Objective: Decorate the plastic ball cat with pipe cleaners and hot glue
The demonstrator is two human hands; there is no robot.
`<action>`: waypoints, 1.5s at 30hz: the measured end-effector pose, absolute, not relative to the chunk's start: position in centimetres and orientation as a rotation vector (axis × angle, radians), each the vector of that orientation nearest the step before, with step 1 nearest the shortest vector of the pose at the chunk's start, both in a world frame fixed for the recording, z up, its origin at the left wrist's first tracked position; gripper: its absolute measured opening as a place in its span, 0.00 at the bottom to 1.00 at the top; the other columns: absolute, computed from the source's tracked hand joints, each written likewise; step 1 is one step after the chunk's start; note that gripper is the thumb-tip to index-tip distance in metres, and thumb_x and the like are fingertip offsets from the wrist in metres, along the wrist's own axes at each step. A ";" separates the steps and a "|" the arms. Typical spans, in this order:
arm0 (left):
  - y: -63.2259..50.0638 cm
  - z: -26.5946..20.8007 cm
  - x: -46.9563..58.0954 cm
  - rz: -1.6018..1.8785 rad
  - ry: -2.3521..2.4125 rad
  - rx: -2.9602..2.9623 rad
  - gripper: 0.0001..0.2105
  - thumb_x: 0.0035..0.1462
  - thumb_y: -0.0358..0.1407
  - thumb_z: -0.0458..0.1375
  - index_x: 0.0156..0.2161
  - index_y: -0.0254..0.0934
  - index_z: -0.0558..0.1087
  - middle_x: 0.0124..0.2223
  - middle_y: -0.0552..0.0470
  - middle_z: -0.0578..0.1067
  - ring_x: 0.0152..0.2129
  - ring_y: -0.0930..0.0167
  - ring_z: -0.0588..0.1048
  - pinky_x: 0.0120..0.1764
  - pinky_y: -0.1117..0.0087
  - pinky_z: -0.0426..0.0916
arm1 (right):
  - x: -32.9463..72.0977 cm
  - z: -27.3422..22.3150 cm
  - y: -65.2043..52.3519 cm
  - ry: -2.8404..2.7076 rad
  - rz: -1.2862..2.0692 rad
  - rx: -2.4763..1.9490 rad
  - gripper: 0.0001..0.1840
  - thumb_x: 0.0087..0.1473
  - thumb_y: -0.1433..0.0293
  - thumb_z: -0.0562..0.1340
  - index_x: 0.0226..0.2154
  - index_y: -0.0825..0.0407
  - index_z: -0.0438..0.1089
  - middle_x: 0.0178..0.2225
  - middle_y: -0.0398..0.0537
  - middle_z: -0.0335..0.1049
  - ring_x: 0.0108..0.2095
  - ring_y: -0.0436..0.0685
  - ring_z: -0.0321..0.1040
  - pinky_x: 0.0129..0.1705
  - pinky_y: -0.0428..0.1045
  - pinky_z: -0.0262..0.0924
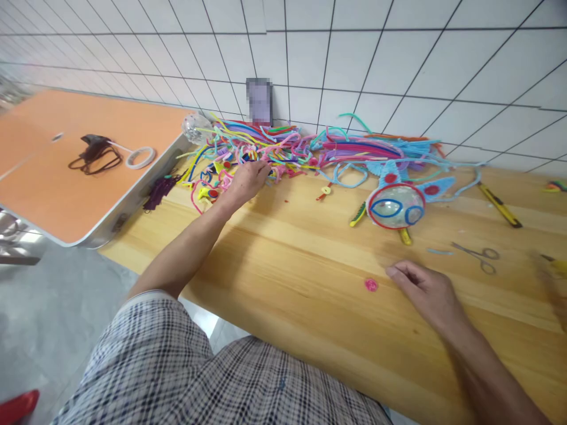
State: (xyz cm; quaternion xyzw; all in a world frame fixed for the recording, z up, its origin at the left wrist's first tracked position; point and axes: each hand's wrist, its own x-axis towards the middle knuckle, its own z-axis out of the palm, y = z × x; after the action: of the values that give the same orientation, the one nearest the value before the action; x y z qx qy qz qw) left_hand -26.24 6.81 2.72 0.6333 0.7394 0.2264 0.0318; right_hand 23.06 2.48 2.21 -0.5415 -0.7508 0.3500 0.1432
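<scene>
My left hand [248, 181] reaches into a tangled heap of coloured pipe cleaners [217, 144]; its fingers are bent down and closed among pink strands, and whatever is at the fingertips is hidden. My right hand [427, 292] rests over the table, fingers loosely curled, with nothing visible in it. Just left of it lies a small pink coiled disc [371, 285]. Beyond it sits a clear round ball [397, 206] with a red ring, blue eye-shaped loops and light-blue pointed ears [438, 189]. Scissors [481, 255] lie to the right of the ball, beside a short blue piece [440, 252].
Yellow utility knives [500, 205] lie near the ball and at the right. Bundled pipe cleaners [358, 147] line the tiled wall [345, 53], where a phone [260, 101] leans. On the left, an orange folding table [39, 141] holds a black cable [95, 154] and a white tape roll [140, 157].
</scene>
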 end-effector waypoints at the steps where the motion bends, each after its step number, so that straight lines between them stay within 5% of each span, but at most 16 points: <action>1: 6.7 2.5 -26.3 0.705 2.295 1.930 0.17 0.74 0.39 0.54 0.36 0.37 0.81 0.35 0.44 0.83 0.32 0.62 0.78 0.41 0.63 0.70 | 23.1 2.3 2.5 -2.163 1.010 -1.571 0.24 0.57 0.45 0.60 0.26 0.46 0.75 0.24 0.43 0.71 0.28 0.57 0.69 0.34 0.52 0.60; 5: 6.9 1.4 -26.6 0.596 2.253 2.005 0.11 0.68 0.34 0.59 0.41 0.37 0.85 0.39 0.44 0.86 0.36 0.61 0.80 0.44 0.62 0.72 | 23.2 2.0 2.4 -2.148 1.018 -1.602 0.25 0.57 0.44 0.60 0.27 0.46 0.76 0.25 0.43 0.72 0.28 0.58 0.69 0.34 0.53 0.61; 12: 6.7 -0.3 -25.0 0.382 2.286 2.146 0.16 0.74 0.36 0.56 0.53 0.35 0.86 0.50 0.35 0.84 0.52 0.52 0.80 0.62 0.51 0.71 | 24.5 -0.2 2.7 -2.128 0.956 -1.582 0.24 0.59 0.43 0.63 0.28 0.45 0.76 0.24 0.41 0.71 0.27 0.56 0.67 0.35 0.52 0.62; 21: 3.8 -0.9 -21.5 0.288 2.274 2.160 0.30 0.75 0.50 0.60 0.74 0.35 0.72 0.68 0.30 0.75 0.67 0.45 0.72 0.70 0.45 0.67 | 25.1 -0.7 2.9 -2.135 0.926 -1.578 0.27 0.60 0.41 0.64 0.29 0.46 0.79 0.26 0.43 0.75 0.29 0.58 0.70 0.35 0.51 0.64; 37: 3.6 0.2 -20.8 0.194 2.305 2.143 0.28 0.77 0.49 0.60 0.73 0.35 0.74 0.70 0.33 0.76 0.68 0.48 0.74 0.71 0.48 0.66 | 22.9 2.2 1.6 -2.005 0.898 -1.670 0.24 0.55 0.44 0.66 0.25 0.46 0.75 0.22 0.41 0.65 0.27 0.57 0.61 0.32 0.52 0.55; 45: 2.6 2.6 -21.2 0.327 2.110 2.232 0.25 0.79 0.49 0.56 0.70 0.36 0.76 0.64 0.36 0.82 0.65 0.52 0.78 0.70 0.50 0.68 | 22.9 2.3 1.6 -1.991 0.911 -1.694 0.24 0.56 0.44 0.66 0.26 0.46 0.76 0.23 0.42 0.66 0.28 0.57 0.61 0.34 0.53 0.58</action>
State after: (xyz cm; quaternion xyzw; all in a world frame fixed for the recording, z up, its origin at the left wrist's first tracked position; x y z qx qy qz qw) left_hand -21.18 2.58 2.55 0.7223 0.6829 0.1059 0.0266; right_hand 22.93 1.57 2.27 -0.6014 -0.7067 0.3234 0.1854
